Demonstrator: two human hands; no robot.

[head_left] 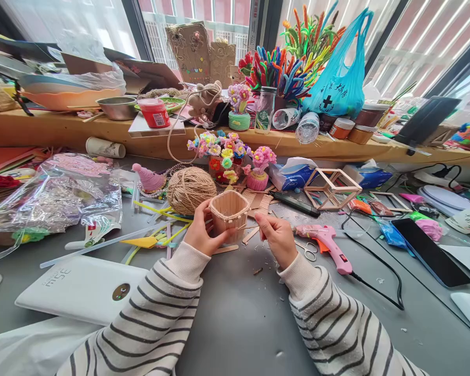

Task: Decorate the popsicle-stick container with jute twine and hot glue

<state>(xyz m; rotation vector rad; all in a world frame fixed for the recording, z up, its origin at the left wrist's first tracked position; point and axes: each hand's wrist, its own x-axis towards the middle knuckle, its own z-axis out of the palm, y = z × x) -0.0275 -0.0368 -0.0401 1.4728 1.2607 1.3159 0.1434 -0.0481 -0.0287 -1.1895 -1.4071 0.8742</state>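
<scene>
Between the thumb and fingers of the left hand (203,230) sits a wooden-stick cup (229,230), its squarish mouth edged with a twine rim (230,218) and turned upward. Those fingers stand apart by the breadth of the cup: the thumb presses low on its near face, while the others curl round its left side. Whether its base rests on the grey table (241,324) I cannot tell. Just right of the cup, the thumb and forefinger of the right hand (276,237) are pinched together on a thin strand (247,227), which reaches toward the cup's wall. Just behind the left fingers lies a ball of jute twine (191,189). Below the left thumb is a flat craft stick (226,249), and a second stick (250,235) slants between the cup and the right fingertips. Right of the right-hand fingers lie small scissors (306,247) and a pink hot glue gun (329,240), its nozzle pointing toward that hand. Farther beyond those fingers are a black box cutter (297,204) and a wooden cube frame (329,185).
</scene>
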